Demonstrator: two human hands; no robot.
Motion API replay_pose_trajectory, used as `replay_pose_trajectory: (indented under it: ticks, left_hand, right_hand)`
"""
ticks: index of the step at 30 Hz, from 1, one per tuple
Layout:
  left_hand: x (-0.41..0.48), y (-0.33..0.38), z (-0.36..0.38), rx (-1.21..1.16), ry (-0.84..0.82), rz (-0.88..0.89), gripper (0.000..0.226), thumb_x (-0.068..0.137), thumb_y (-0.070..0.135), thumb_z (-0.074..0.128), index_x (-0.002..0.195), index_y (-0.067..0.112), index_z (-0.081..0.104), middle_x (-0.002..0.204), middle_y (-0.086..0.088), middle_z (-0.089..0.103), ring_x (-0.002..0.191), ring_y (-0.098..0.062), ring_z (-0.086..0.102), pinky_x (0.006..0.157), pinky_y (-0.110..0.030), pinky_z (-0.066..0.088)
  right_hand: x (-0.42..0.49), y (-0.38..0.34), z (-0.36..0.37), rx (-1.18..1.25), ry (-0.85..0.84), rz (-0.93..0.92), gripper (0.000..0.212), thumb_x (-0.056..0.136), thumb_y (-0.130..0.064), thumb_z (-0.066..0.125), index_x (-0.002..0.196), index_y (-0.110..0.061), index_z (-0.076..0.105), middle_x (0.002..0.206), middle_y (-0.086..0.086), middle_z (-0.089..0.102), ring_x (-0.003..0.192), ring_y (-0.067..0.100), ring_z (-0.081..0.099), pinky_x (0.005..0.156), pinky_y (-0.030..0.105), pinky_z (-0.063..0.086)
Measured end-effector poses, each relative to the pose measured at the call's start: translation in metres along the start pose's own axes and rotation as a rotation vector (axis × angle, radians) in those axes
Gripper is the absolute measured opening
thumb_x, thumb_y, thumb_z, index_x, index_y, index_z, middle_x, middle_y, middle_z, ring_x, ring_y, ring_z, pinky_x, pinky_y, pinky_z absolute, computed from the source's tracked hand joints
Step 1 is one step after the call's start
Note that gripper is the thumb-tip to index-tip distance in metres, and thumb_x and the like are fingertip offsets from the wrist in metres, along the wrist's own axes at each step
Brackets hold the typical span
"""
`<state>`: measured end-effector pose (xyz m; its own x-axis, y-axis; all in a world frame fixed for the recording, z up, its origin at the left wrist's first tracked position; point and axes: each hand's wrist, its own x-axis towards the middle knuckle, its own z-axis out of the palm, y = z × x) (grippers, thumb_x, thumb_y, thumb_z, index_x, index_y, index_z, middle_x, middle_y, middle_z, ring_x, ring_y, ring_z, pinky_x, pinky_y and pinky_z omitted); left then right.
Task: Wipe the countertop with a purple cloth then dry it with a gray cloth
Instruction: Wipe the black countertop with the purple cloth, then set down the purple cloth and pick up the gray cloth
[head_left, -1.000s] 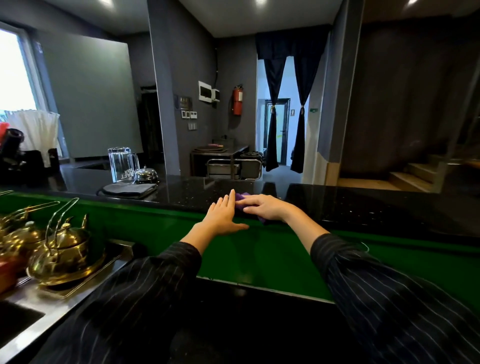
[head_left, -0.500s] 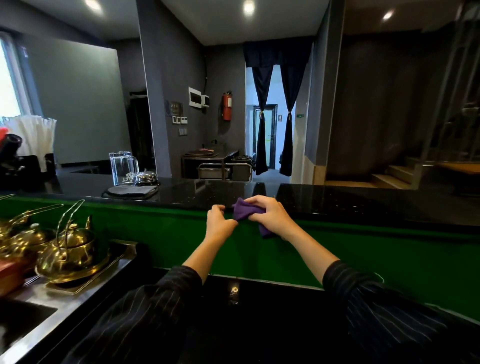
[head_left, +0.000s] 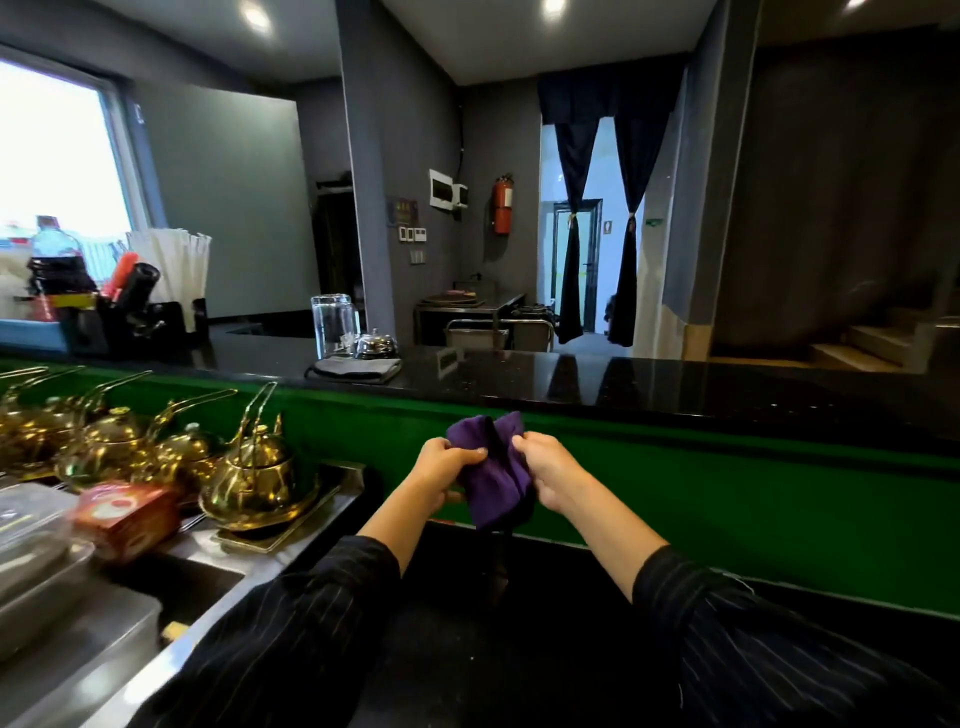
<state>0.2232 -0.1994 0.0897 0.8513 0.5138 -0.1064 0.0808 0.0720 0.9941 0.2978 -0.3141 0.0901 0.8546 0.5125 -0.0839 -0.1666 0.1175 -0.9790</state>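
The purple cloth (head_left: 494, 470) hangs bunched in the air in front of the green counter face, below the black countertop (head_left: 675, 384). My left hand (head_left: 447, 465) pinches its left side and my right hand (head_left: 550, 467) grips its right side. A folded gray cloth (head_left: 356, 368) lies on the countertop to the left, apart from both hands.
A glass pitcher (head_left: 332, 325) and a small metal bell (head_left: 375, 344) stand behind the gray cloth. Several brass teapots (head_left: 249, 467) sit on a lower steel counter at left, beside a red box (head_left: 127, 517) and metal trays. Straws and bottles crowd the far left.
Both hands have lifted the purple cloth off the countertop and drawn it down and toward me. My left hand, flat on the counter a second ago, now grips the cloth.
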Motion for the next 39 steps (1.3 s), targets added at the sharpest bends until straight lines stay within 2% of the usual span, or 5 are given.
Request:
replay_pose_trajectory:
  ticks: [8,13,24,29,39]
  left_hand:
    - [-0.003,-0.021,-0.139,0.108,0.029,-0.084,0.028,0.084,-0.007,0.056,0.102,0.013,0.05,0.083,-0.006,0.059,0.062,-0.014,0.06,0.058,-0.03,0.051]
    - [-0.01,-0.026,-0.212,0.321,0.029,-0.071,0.068,0.07,-0.02,0.063,0.122,0.019,0.042,0.087,-0.011,0.059,0.068,-0.019,0.059,0.049,-0.028,0.051]
    - [-0.019,-0.062,-0.3,1.035,-0.075,-0.036,0.045,0.075,-0.002,0.066,0.08,0.042,0.057,0.114,0.0,0.051,0.11,-0.021,0.052,0.09,-0.034,0.048]
    - [-0.015,-0.064,-0.309,0.998,-0.201,-0.054,0.056,0.081,-0.008,0.054,0.11,0.039,0.055,0.14,-0.001,0.038,0.133,-0.023,0.036,0.103,-0.037,0.044]
    - [-0.007,-0.029,-0.283,1.506,-0.349,-0.129,0.063,0.084,0.001,0.057,0.138,0.03,0.044,0.141,-0.009,0.04,0.118,-0.028,0.051,0.081,-0.03,0.053]
  right_hand:
    - [0.0,0.062,0.096,0.131,-0.096,0.336,0.032,0.101,-0.026,0.044,0.077,-0.009,0.057,0.074,0.012,0.06,0.065,0.023,0.056,0.055,0.033,0.051]
    - [0.004,0.098,0.169,-0.103,-0.195,0.312,0.014,0.082,0.011,0.059,0.083,-0.003,0.062,0.064,0.008,0.065,0.054,0.018,0.061,0.05,0.028,0.052]
    - [-0.007,0.182,0.251,-0.249,-0.134,0.386,0.026,0.076,0.013,0.052,0.089,-0.009,0.052,0.089,0.012,0.061,0.078,0.029,0.067,0.046,0.034,0.051]
    - [-0.007,0.18,0.239,-0.236,-0.147,0.43,0.02,0.081,0.012,0.054,0.087,-0.006,0.048,0.062,0.007,0.049,0.028,0.009,0.051,0.037,0.026,0.047]
    - [0.002,0.157,0.216,-0.605,-0.441,0.376,0.022,0.091,-0.011,0.062,0.106,-0.001,0.049,0.08,0.01,0.064,0.06,0.018,0.066,0.058,0.032,0.056]
